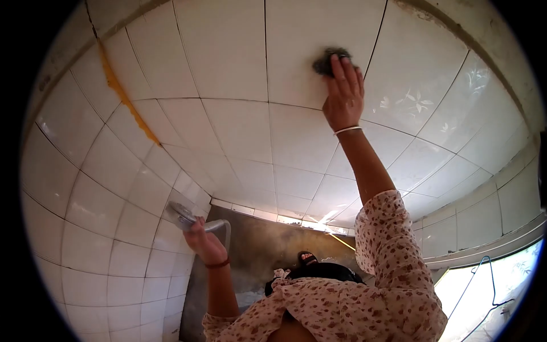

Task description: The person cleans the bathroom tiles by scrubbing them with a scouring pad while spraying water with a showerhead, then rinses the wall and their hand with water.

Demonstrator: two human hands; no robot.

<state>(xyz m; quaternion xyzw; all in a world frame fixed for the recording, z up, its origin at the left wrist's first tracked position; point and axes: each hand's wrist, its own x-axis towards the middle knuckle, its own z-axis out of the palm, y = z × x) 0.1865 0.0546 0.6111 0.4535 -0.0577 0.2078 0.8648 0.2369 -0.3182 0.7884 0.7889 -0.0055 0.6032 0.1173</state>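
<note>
Raised high against the white tiled wall [233,131], my right hand [344,100] presses a dark scouring pad [325,62] to a tile near the top. Its fingers lie over the pad, which looks slightly blurred. Lower down on the left, my left hand [204,242] is closed round the handle of a hand shower head [181,214]. A pale hose [227,227] curves down from the shower head's handle. The shower head is tilted toward the left wall, apart from the scouring pad. I cannot make out any water coming from it.
An orange-yellow strip [122,94] runs down the left corner of the wall. Below lies a dark, wet-looking floor [242,245], with a sandalled foot [307,258] on it. Wire hangers [491,290] hang by a bright opening at the lower right.
</note>
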